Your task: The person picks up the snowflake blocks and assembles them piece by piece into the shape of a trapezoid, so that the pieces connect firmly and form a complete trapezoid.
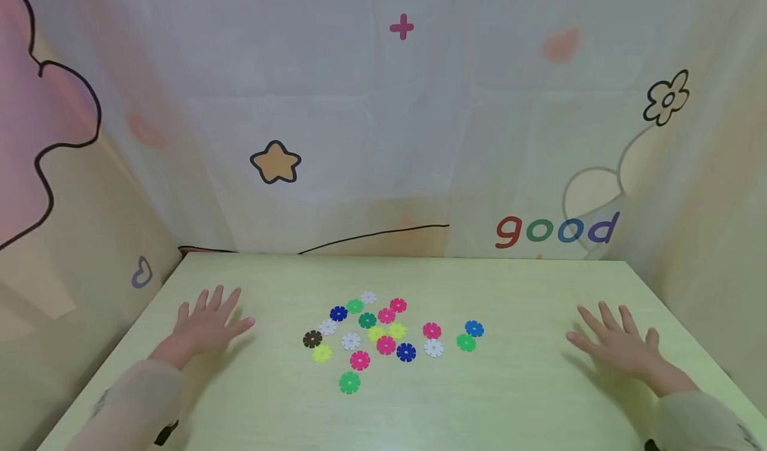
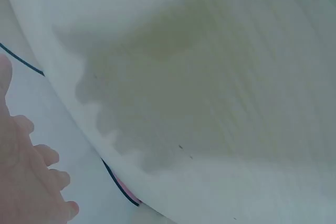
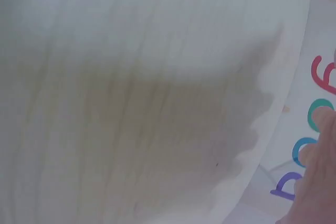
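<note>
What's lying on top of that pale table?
Small notched discs in several colours, loosely spread. The table directly beneath them is covered, so I can't see it.

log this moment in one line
left hand: spread above table, empty | right hand: spread above table, empty | discs: mixed colours, scattered between hands

Pink discs (image 1: 386, 349): 5 | white discs (image 1: 351, 344): 4 | green discs (image 1: 349, 386): 4 | yellow discs (image 1: 321, 356): 3 | blue discs (image 1: 406, 356): 3 | brown disc (image 1: 312, 342): 1 | hands (image 1: 206, 330): 2
</note>
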Demonstrator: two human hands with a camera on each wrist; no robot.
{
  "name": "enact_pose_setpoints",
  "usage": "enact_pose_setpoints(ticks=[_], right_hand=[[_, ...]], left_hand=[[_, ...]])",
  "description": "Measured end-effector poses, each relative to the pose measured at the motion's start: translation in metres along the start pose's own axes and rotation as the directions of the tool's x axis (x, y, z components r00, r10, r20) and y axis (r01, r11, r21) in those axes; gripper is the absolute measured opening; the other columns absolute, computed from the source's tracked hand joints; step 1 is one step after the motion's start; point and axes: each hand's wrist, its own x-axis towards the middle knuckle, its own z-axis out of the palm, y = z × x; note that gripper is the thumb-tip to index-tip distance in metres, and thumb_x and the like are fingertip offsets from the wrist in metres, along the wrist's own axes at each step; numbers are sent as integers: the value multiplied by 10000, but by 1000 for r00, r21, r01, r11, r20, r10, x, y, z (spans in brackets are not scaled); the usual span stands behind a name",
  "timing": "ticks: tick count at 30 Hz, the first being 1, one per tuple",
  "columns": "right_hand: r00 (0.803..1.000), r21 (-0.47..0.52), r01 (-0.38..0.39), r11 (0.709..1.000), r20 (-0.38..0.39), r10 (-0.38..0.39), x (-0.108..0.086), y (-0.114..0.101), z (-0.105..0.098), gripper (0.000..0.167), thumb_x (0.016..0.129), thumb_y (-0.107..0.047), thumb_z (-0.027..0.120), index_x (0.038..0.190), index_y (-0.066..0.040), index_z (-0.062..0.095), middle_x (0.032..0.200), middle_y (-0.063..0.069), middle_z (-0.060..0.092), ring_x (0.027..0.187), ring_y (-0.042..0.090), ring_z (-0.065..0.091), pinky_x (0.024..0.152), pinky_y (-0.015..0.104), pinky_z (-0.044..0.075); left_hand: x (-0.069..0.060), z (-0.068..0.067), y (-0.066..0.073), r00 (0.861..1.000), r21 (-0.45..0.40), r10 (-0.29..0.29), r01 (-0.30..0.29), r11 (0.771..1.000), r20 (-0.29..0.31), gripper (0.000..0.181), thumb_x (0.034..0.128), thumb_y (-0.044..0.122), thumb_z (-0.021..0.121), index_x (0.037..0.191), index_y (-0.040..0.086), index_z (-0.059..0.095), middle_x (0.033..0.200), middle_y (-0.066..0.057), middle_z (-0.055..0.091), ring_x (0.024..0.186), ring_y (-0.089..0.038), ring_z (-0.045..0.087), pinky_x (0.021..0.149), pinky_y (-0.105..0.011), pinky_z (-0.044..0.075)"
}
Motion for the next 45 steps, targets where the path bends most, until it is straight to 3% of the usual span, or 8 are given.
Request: enact_pose_setpoints(ticks=[11, 18, 22, 25, 29, 34, 37, 45], right_hand=[[996, -7, 80, 997, -28, -80, 11, -39, 3, 754, 846, -584, 395, 1413, -138, 175, 1434, 274, 47, 1278, 485, -132, 828, 752, -65], [974, 39, 196, 980, -120, -190, 19, -63, 4, 698, 835, -498, 501, 1382, -124, 279, 1432, 263, 133, 1273, 523, 38, 836, 753, 99], [959, 127, 261, 957, -148, -242, 26, -76, 4, 677, 814, -432, 574, 1352, -94, 341, 1422, 274, 161, 1245, 551, 116, 857, 732, 153], [958, 218, 277, 936, -142, -251, 32, -85, 5, 661, 801, -383, 610, 1335, -74, 372, 1423, 268, 172, 1247, 532, 159, 887, 699, 185], [960, 318, 280, 906, -121, -254, 38, -95, 7, 600, 806, -325, 621, 1300, -48, 423, 1402, 263, 241, 1226, 483, 285, 899, 629, 294], [967, 468, 241, 850, -38, -253, 43, -105, 11, 498, 836, -241, 597, 1261, -19, 463, 1308, 248, 401, 993, 350, 531, 795, 429, 468], [971, 543, 179, 820, 36, -236, 49, -107, 15, 474, 840, -214, 594, 1255, -21, 471, 1230, 235, 471, 876, 230, 542, 711, 324, 473], [976, 548, 84, 832, 123, -179, 61, -112, 30, 450, 822, -206, 615, 1228, -43, 509, 1006, 129, 545, 840, 194, 484, 664, 277, 445]], left_hand=[[12, 11, 32, 996, 25, 87, -86, 996, -29, 809, 830, 615, 390, 1402, 74, 202, 1433, -274, 106, 1291, -482, 64, 961, -663, 25], [15, 14, 49, 982, -9, 174, -175, 984, -70, 736, 816, 437, 565, 1374, 51, 279, 1407, -274, 213, 1279, -470, 164, 958, -646, 136], [19, 14, 59, 976, -87, 204, -210, 974, -73, 663, 788, 320, 637, 1330, 49, 367, 1345, -243, 360, 1229, -432, 314, 944, -601, 247], [24, 15, 66, 980, -194, 199, -199, 961, -21, 598, 780, 248, 660, 1293, 53, 423, 1262, -201, 473, 1156, -377, 432, 930, -532, 336], [29, 20, 73, 982, -286, 182, -159, 945, 56, 493, 768, 173, 673, 1218, 62, 505, 1096, -115, 585, 998, -262, 545, 854, -421, 434], [31, 25, 77, 973, -316, 224, -194, 929, 60, 392, 740, 116, 693, 1112, 57, 585, 946, -41, 608, 867, -160, 547, 773, -334, 460], [32, 27, 78, 967, -314, 249, -220, 924, 57, 372, 730, 106, 701, 1084, 51, 603, 921, -33, 606, 845, -147, 538, 753, -316, 456], [32, 33, 86, 975, -276, 211, -183, 944, 75, 327, 736, 147, 702, 1049, 86, 629, 894, 0, 600, 831, -122, 525, 770, -321, 447]])
